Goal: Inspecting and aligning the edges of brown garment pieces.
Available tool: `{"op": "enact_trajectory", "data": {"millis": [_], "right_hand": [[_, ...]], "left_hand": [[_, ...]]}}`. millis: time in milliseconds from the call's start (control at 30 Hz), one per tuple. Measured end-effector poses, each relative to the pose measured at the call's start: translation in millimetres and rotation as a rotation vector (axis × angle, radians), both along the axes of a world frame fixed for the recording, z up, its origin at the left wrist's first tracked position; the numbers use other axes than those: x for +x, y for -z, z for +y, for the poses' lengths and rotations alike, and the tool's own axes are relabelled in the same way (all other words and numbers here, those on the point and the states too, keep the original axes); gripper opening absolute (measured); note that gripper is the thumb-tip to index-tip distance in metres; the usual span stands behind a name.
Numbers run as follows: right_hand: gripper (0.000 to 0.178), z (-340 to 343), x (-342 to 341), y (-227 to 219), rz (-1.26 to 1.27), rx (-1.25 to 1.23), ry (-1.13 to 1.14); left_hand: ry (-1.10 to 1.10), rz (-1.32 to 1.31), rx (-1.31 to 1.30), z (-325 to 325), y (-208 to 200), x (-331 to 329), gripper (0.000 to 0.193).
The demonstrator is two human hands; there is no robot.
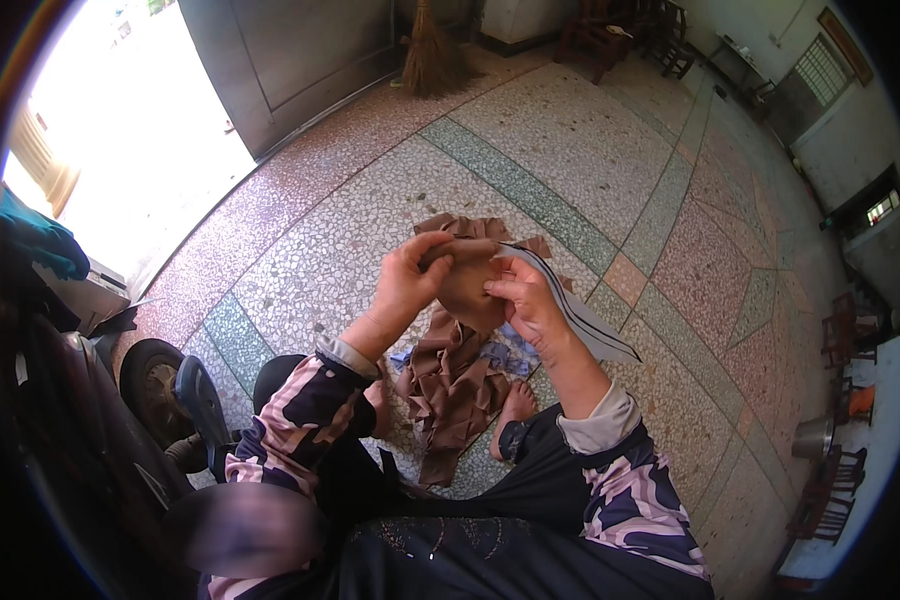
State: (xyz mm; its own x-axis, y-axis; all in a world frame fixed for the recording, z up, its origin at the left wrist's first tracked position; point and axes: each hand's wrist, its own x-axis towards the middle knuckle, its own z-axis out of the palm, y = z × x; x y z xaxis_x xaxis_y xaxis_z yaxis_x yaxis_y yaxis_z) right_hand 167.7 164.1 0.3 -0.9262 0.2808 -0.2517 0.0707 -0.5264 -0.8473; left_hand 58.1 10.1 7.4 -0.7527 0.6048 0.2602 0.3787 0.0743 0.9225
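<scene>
A piece of brown cloth (473,298) is held up in front of me between both hands, above the floor. My left hand (412,272) pinches its folded upper left edge with thumb and fingers. On the other side, my right hand (526,300) grips the cloth's right edge between thumb and fingertips. From behind the right hand a white strip with dark lines (582,322) curves down to the right; whether it is joined to the cloth is hidden. Beneath, a heap of crumpled brown cloth pieces (452,385) lies on the floor between my bare feet, with bluish scraps (513,358) beside it.
At my left stands a dark vehicle with a small wheel (154,378). A straw broom (432,60) leans by the grey door (290,60), near a bright doorway. Wooden chairs (595,42) stand far off, and a metal bucket (813,437) is at the right wall. Speckled stone floor surrounds me.
</scene>
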Motion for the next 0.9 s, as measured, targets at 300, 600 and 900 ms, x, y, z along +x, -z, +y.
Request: {"op": "enact_trajectory", "data": {"millis": [300, 600, 900], "right_hand": [[0.021, 3.7, 4.3, -6.4, -0.132, 0.201, -0.270], [0.039, -4.5, 1.5, -16.2, 0.111, 0.014, -0.084], [0.027, -2.6, 1.9, -3.4, 0.137, 0.171, 0.011]], "left_hand": [[-0.099, -0.119, 0.108, -5.5, 3.5, -18.6, 0.028], [0.269, -0.349, 0.087, -5.2, -3.6, -9.1, 0.029], [0.322, -0.534, 0.150, -3.4, -4.8, -0.7, 0.036]]}}
